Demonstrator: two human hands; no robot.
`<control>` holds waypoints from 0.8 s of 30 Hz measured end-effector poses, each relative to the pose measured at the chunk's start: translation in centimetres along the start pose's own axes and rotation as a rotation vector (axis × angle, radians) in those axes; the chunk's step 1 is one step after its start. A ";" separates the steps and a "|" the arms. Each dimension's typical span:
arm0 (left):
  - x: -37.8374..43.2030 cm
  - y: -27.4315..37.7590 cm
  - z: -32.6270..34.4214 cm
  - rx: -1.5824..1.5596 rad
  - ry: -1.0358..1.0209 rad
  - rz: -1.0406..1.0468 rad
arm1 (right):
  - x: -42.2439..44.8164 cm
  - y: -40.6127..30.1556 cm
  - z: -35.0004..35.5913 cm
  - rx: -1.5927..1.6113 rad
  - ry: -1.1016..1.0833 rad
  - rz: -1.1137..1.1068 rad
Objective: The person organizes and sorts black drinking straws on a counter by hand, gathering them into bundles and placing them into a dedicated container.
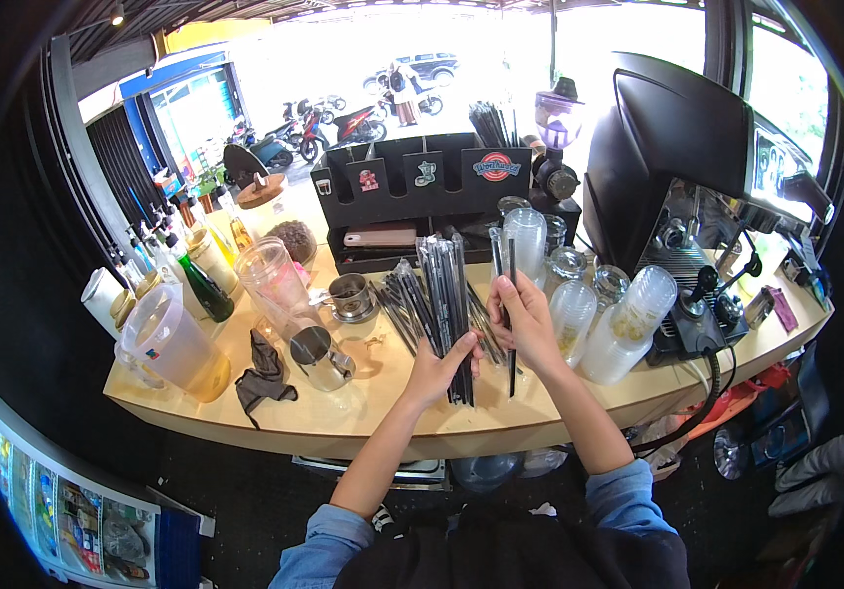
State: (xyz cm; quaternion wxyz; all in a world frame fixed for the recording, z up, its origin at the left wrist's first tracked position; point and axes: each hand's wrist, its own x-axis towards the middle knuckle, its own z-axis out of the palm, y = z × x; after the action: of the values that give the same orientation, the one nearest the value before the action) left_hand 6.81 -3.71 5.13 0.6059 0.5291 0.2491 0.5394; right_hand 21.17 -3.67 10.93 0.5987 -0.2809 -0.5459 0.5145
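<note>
My left hand (438,367) is closed around an upright bundle of black drinking straws (445,294) in clear wrappers. Just to its right, my right hand (527,316) pinches a couple of black straws (511,361), also upright. More black straws (401,298) lie loose on the wooden counter (377,408) behind both hands. Close beside my right hand are nested clear plastic cups (573,313).
Left of the straws stand a steel pitcher (322,358), a metal drip filter (353,297), a dark cloth (267,375) and a plastic jug (175,342). A black organizer (422,191) stands behind. An espresso machine (676,162) and stacked cups (628,324) are at right.
</note>
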 end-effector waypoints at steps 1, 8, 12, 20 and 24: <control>-0.1 0.2 0.1 0.008 -0.007 -0.010 | -0.1 -0.2 0.0 0.037 0.004 0.064; -0.4 0.4 0.7 0.061 -0.044 -0.008 | -0.3 -0.2 1.1 -0.314 0.030 -0.079; -0.9 0.4 0.6 0.080 -0.039 0.014 | -0.6 -0.5 1.1 -0.320 0.009 0.037; -0.8 0.6 0.8 0.058 0.018 0.016 | -0.4 0.4 0.4 -0.061 0.124 -0.021; -1.0 0.7 0.9 0.079 0.017 -0.008 | -0.7 -0.6 0.6 0.031 0.086 0.100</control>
State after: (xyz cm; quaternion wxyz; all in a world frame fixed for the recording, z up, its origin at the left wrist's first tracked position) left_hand 7.05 -5.03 5.76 0.5844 0.5471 0.2775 0.5312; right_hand 20.84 -4.65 11.32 0.5994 -0.3201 -0.4969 0.5397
